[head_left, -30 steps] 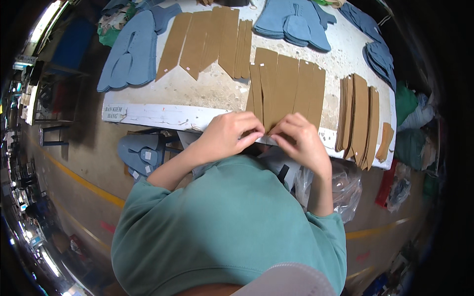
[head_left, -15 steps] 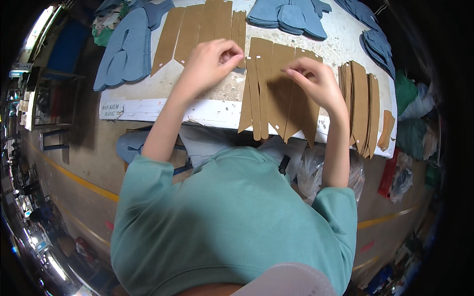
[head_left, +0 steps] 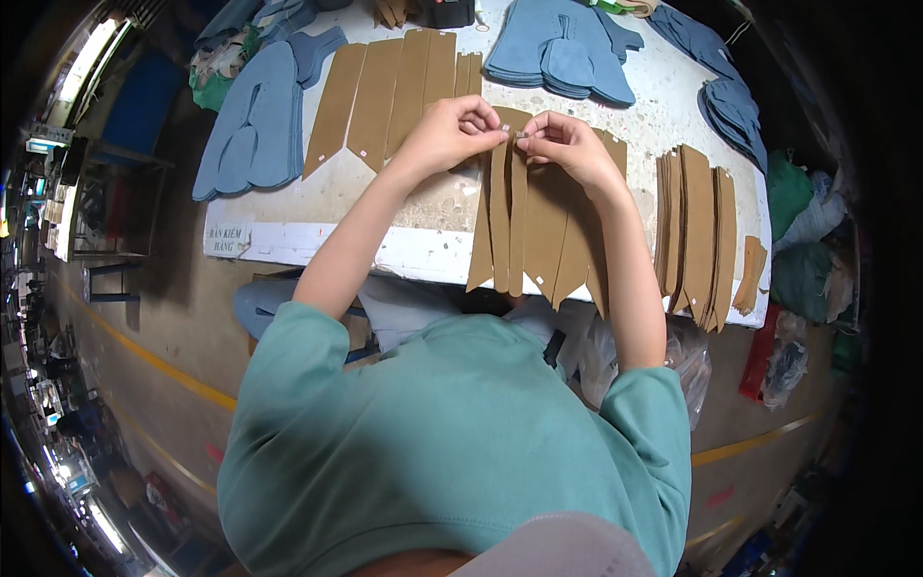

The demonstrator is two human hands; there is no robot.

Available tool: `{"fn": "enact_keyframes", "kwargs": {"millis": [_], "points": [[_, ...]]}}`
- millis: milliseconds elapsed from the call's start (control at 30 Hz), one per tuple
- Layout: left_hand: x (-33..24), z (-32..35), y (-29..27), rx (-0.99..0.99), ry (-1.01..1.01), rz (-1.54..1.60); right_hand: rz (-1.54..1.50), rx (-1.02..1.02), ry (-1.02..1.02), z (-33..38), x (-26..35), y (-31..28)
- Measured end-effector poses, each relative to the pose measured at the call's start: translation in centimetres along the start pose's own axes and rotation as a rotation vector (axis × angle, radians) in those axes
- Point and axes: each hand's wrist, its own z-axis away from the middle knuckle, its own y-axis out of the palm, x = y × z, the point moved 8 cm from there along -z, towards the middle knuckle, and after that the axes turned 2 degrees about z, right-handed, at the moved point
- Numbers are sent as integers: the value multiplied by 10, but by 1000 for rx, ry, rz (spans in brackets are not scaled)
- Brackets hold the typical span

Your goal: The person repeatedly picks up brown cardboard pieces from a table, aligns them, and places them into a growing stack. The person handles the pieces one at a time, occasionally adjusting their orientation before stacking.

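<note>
Two narrow brown strips, a left strip (head_left: 499, 216) and a right strip (head_left: 517, 216), lie side by side over wider brown pieces (head_left: 548, 231) with pointed ends. My left hand (head_left: 460, 137) pinches the top end of the left strip, where a small white sticker shows. Close beside it, my right hand (head_left: 569, 152) has its thumb and fingertips closed on the top end of the right strip, also at a small pale sticker. Both strips' rounded lower ends hang past the edge of the white table (head_left: 404, 262).
More brown pieces (head_left: 380, 96) lie in a row to the left. Brown stacks (head_left: 697, 221) stand at the right edge. Blue cut pieces form piles at the left (head_left: 252, 125), far middle (head_left: 558, 48) and far right (head_left: 731, 111). Plastic bags (head_left: 601, 356) hang below the table.
Both hands have come together over the narrow strips, the left moving right and the right moving left. Their fingers have closed on the strips' top ends. The view has shifted slightly.
</note>
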Motion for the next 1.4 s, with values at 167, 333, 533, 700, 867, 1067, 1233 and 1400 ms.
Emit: {"fn": "enact_keyframes", "kwargs": {"millis": [167,333,533,700,867,1067,1233,1400], "points": [[2,3,3,-91,-63,392,-339,-59,-50,3,9,4],[1,6,6,-112,-66,467,-319,-177,-129,7,17,6],[0,6,6,-116,-57,492,-219,-212,-127,8,18,4],[3,6,7,-105,-30,505,-230,-216,-174,6,18,4],[-7,4,8,-89,-3,392,103,-326,-271,11,33,-1],[-57,6,38,101,52,510,-68,-303,-326,30,69,-9],[-111,9,66,173,296,460,36,-365,-567,77,122,-49],[-124,12,124,303,277,473,154,-612,-547,127,141,-143]]}}
